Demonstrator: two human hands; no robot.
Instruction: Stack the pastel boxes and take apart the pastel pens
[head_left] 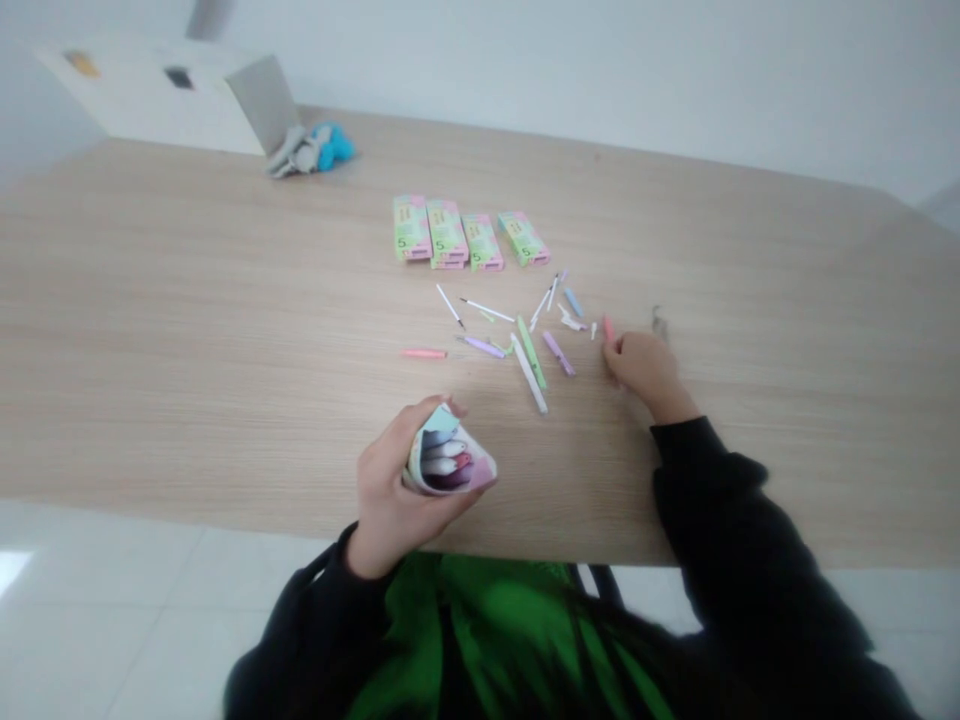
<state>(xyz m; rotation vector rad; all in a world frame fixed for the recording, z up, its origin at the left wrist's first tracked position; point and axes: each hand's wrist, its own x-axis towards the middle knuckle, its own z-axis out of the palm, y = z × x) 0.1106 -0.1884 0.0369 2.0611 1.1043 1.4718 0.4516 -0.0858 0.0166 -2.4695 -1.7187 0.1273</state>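
Note:
My left hand [394, 490] is wrapped round a small open pen box [484, 466], tilted so its mouth faces me. White, blue and red pens [448, 452] stick up inside it. Over to the right, my right hand [646, 368] lies low on the table, its fingers closed on a pinkish-red pen part [608, 328]. Between the hands lie loose pen pieces: a green barrel [531, 352], a white pen [529, 375], a purple barrel [559, 354], a purple tapered part [484, 347] and a red part [424, 353].
Several green-and-pink pen boxes [448, 232] lie in a row farther back. Thin white refills [487, 309] and small white bits [571, 318] are scattered before them. A small metallic item [659, 322] is behind my right hand. At the back left are a white box [172, 100] and a grey-and-blue soft item [334, 146].

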